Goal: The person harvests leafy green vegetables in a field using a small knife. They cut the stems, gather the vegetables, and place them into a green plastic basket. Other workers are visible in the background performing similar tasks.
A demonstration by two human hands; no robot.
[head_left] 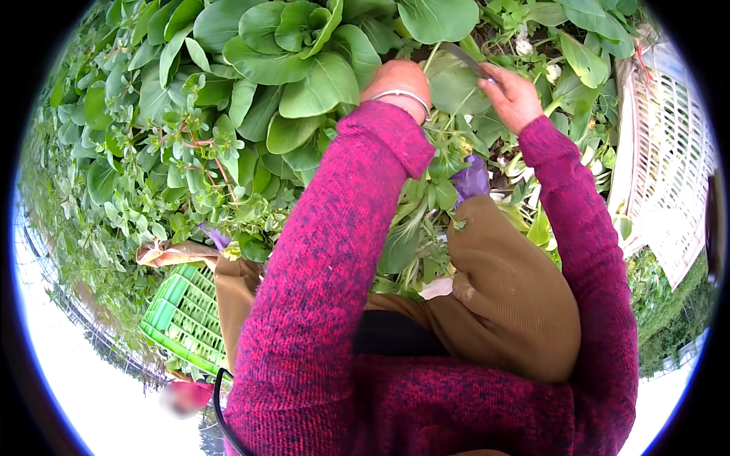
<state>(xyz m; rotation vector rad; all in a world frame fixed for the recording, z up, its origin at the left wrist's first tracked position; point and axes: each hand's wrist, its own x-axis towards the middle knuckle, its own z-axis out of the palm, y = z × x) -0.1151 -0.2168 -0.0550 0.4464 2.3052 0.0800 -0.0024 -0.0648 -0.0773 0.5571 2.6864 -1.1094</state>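
At the upper middle, my left hand (399, 85), with a silver bangle at the wrist, reaches down among the leaves. Its fingers are hidden behind the back of the hand, so what it touches does not show. To its right, my right hand (510, 96) grips a knife (463, 57) with a curved metal blade, which points up and left towards my left hand. A leafy green plant with broad, rounded leaves, resembling bok choy (299, 51), grows just left of my left hand. A large pale leaf (456, 85) lies between the two hands.
A white plastic crate (673, 131) with cloth along its edge stands at the right. A green plastic crate (185, 319) is at the lower left. Low weeds (211, 148) spread on the left. Cut leaves and stalks lie around my purple-covered foot (472, 178). Another person (188, 397) appears far off at lower left.
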